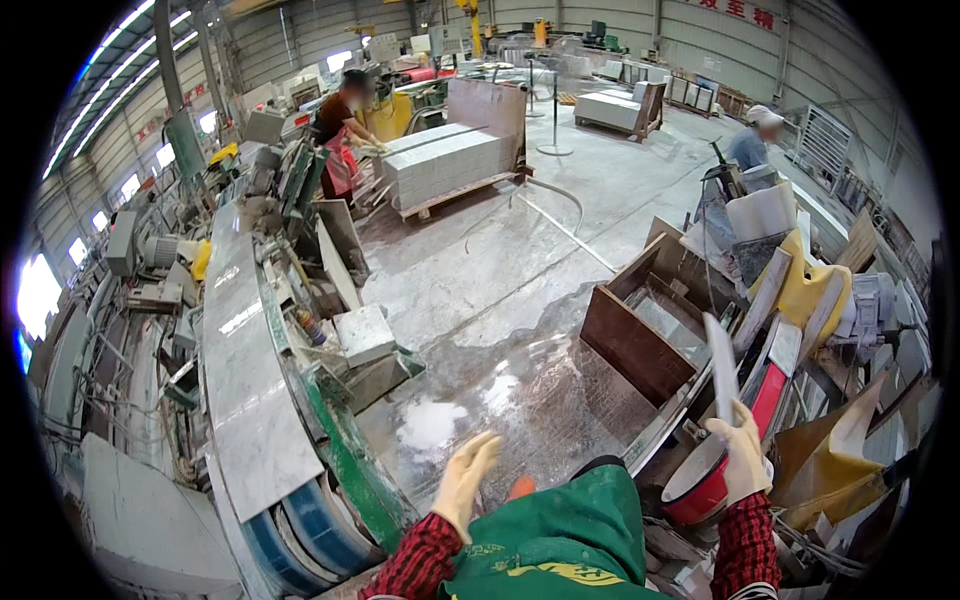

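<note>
My right hand, in a cream work glove, grips the lower end of a narrow, pale stone strip. The strip stands on edge, pointing up and away from me. Beside that hand is the rounded end of a red-sided conveyor with a pale belt. My left hand, gloved alike, is held over the wet floor with its fingers stretched out and nothing in it. A green apron covers my front between the two red-and-black checked sleeves.
Along the left runs a green-framed conveyor carrying grey-white stone slabs. Ahead on the right stands an open brown box. Farther off, a person leans over a pallet of stacked stone. Another person is at the right.
</note>
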A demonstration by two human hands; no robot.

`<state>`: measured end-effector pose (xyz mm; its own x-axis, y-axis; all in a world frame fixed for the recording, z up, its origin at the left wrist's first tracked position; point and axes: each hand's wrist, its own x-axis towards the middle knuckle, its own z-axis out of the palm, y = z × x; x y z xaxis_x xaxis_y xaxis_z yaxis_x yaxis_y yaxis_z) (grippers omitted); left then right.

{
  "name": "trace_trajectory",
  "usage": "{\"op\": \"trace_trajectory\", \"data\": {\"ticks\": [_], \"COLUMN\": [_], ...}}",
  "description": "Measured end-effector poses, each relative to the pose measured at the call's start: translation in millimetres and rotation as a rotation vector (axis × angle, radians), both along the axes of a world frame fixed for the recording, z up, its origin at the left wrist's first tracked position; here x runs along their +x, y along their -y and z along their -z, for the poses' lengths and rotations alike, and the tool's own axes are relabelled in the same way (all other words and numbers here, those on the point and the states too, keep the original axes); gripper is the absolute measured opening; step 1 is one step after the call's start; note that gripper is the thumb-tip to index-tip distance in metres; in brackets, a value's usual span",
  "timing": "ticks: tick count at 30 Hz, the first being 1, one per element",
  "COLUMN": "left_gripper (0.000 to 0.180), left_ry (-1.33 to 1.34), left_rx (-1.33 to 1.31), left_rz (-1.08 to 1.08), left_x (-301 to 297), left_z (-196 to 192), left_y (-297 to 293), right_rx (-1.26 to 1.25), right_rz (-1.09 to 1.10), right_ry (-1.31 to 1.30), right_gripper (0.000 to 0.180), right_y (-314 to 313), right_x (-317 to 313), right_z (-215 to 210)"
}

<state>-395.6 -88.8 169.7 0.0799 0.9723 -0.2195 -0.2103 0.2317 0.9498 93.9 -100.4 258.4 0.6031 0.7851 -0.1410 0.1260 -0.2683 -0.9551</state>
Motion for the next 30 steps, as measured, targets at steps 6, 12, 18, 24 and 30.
{"op": "trace_trajectory", "data": {"ticks": [6,12,18,24,30], "left_gripper": [0.057,0.039,0.049,0.049,0.047], "left_ry": [0.602,0.772,0.680,0.467,0.506], "left_rx": [-0.107,0.015,0.093,0.045,0.087], "left_rz": [0.053,-0.536,-1.026,-1.253,-1.226], "left_x": [49,-31,-165,-253,-291], "left_z": [-62,-31,10,49,80], "left_y": [-7,47,157,212,206], "right_rx": [-0.106,0.436,0.556,0.178,-0.206], "right_rz": [-0.873,-1.593,-1.488,-0.987,-0.425], "right_ry": [0.080,0.832,0.947,0.680,0.739], "right_gripper": [0.107,0.093,0.073,0.050,0.051], "right_y": [-48,-66,-89,-136,-115], "right_x": [-151,-308,-312,-146,63], "right_z": [-27,-46,-1,87,130]}}
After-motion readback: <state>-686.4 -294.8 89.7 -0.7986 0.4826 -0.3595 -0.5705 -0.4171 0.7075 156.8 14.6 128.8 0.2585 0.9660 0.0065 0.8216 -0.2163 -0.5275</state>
